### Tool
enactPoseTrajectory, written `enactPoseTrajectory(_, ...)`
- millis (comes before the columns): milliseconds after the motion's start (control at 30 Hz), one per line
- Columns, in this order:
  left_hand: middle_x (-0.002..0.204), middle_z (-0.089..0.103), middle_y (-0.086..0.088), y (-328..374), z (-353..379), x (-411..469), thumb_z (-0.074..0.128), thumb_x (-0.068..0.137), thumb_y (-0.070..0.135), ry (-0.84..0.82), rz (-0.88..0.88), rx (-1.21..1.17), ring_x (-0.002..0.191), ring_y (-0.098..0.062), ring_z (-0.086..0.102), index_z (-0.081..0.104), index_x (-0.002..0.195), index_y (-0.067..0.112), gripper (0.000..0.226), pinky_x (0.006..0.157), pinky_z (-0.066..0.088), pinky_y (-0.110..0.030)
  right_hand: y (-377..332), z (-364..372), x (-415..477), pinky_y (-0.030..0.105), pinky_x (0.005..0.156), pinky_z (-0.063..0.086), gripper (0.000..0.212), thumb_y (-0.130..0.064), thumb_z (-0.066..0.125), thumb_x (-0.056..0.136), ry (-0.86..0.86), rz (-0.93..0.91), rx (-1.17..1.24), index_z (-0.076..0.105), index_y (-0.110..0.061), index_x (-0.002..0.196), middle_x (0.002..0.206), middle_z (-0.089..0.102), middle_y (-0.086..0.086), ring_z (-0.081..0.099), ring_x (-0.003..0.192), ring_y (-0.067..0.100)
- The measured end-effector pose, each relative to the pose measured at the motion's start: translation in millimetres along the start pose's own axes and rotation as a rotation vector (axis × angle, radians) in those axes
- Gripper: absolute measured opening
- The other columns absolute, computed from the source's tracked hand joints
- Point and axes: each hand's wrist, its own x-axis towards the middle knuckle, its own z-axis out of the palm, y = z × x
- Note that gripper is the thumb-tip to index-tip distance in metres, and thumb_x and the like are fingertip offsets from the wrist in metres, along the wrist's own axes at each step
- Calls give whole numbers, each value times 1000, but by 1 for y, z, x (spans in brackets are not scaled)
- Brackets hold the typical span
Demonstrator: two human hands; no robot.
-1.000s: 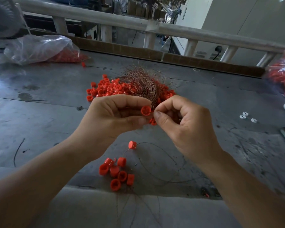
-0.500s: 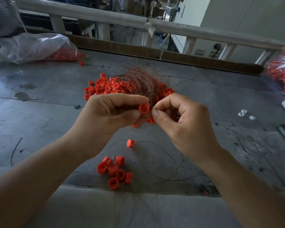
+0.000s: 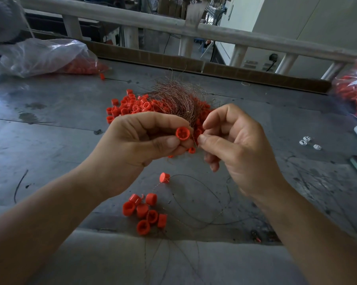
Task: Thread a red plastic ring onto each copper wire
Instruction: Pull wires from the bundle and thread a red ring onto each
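Ring (image 3: pixel 182 133) pinched in left hand (image 3: pixel 140 149), mid-frame; right hand (image 3: pixel 241 147) curled at wire (image 3: pixel 194 140), grip unclear. I'd steady ring, feed wire centrally.

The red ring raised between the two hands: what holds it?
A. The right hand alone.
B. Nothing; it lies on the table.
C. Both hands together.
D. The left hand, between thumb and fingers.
D: the left hand pinches the red ring between its thumb and fingertips.
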Motion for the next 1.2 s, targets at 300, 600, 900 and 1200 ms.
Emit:
enactPoseTrajectory(300, 85, 73, -7, 0, -1, -1, 65, 64, 11, -87, -45, -46, 75, -13, 70, 74, 82, 15, 21, 64, 54, -18, 3, 3, -1, 20, 38, 40, 33, 14, 55, 77, -94, 76, 40, 47, -17, 70, 53, 54, -7, 53, 44, 8)
enactPoseTrajectory(600, 80, 72, -7, -4, 2, 0, 66, 59, 11, -21, -90, -64, 75, -14, 70, 75, 78, 14, 21, 65, 54, -18, 15, -20, 15, 22, 59, 46, 17, -15, 69, 77, -32, 128, -236, 54, -24, 76, 69, 59, -8, 55, 65, 8)
enactPoseTrajectory(900, 79, 72, -9, -3, 1, 0, 63, 60, 6, 36, -106, -84, 74, -16, 70, 74, 77, 12, 21, 65, 54, -19, 57, -66, 33, 15, 54, 39, 9, -12, 66, 81, 170, 179, -805, 68, -20, 83, 70, 61, -9, 50, 59, -1)
enactPoseTrajectory(1200, 79, 72, -9, -5, 1, 1, 61, 62, 3, 37, -117, -75, 74, -17, 70, 74, 77, 11, 22, 64, 54, -19, 72, -47, 37, 19, 65, 29, 18, -21, 67, 81, 65, 98, -1028, 68, -16, 98, 81, 48, -7, 45, 75, 9)
